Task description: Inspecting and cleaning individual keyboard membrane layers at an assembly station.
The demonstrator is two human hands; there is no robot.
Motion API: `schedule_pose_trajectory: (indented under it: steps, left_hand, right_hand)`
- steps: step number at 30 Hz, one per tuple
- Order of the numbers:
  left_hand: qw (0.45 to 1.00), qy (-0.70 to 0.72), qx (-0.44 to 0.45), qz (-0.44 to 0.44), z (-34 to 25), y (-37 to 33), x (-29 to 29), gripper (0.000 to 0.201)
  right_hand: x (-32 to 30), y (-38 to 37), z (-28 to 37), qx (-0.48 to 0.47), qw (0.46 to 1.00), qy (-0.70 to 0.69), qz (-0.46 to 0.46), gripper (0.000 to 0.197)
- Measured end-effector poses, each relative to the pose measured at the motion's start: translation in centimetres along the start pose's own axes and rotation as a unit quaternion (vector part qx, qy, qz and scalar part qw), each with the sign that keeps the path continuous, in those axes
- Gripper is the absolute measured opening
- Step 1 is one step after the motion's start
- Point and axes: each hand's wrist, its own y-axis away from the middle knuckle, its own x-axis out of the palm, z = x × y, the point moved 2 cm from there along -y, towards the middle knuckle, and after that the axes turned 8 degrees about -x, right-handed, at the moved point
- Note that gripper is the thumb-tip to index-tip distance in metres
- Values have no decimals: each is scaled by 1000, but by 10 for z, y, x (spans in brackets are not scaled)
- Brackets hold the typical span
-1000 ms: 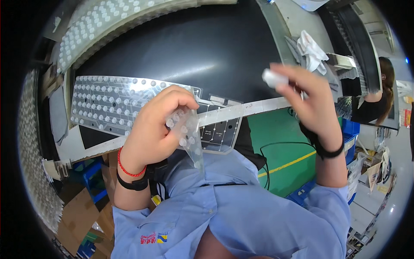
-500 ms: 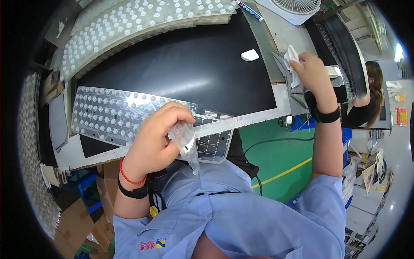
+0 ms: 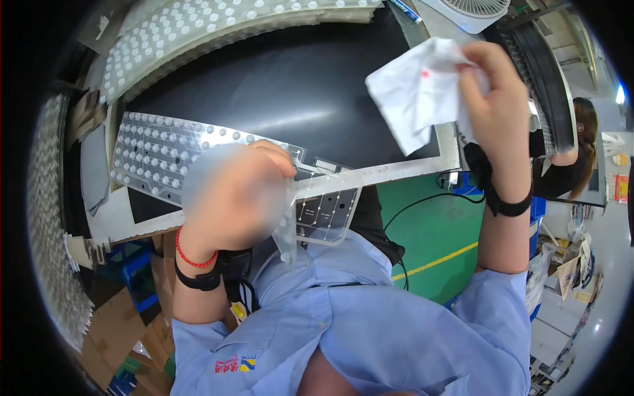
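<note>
My right hand (image 3: 496,99) pinches a crumpled white cloth (image 3: 413,92) with a small red spot, raised over the right side of the black work surface. Close to my body, my left hand (image 3: 234,198) is curled around a crumpled piece of clear plastic film (image 3: 285,237) that hangs below the fingers. Part of this hand is smeared. Beneath it lies a transparent keyboard membrane sheet (image 3: 148,155) with rows of whitish domes and printed traces. Its right end sticks out past the table's front edge.
A tall stack of domed sheets (image 3: 218,23) stands along the back left, with more stacked sheets (image 3: 49,218) at far left. A white fan (image 3: 472,13) and a blue-white marker (image 3: 404,10) sit at the back right. Another person (image 3: 571,155) is at the right.
My right hand has lifted the white cloth from the table's right side and brought it leftward, spreading it out. The small white piece on the black surface is now out of sight.
</note>
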Motion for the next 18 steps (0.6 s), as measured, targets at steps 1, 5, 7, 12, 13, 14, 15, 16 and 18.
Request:
schedule_pose_trajectory:
  steps: [1,5,7,12,13,14,15,16,18]
  left_hand:
    - [1000,0,-1,0,2,1,-3,26]
    - [1000,-1,21,-11,1,1,-3,24]
    - [1000,1,20,-13,-1,1,-2,23]
    - [1000,-10,14,-10,1,1,-3,24]
    - [1000,-10,14,-9,1,1,-3,24]
    - [1000,-22,19,-9,0,1,-4,24]
    - [999,-33,24,-12,0,2,-4,23]
    - [999,-31,25,-14,1,2,-4,23]
    - [999,-34,32,-19,2,1,-3,24]
  right_hand:
    - [4,3,0,26,998,3,59,15]
    - [24,26,-14,0,989,44,143,22]
    - [35,30,3,-23,988,18,152,22]
    - [60,34,39,-35,978,18,204,27]
    - [62,35,37,-30,976,26,213,27]
    - [61,36,35,-25,974,34,221,28]
    - [58,35,35,-27,974,35,223,28]
    - [54,36,35,-24,965,12,260,29]
    - [39,40,38,-23,954,-9,300,32]
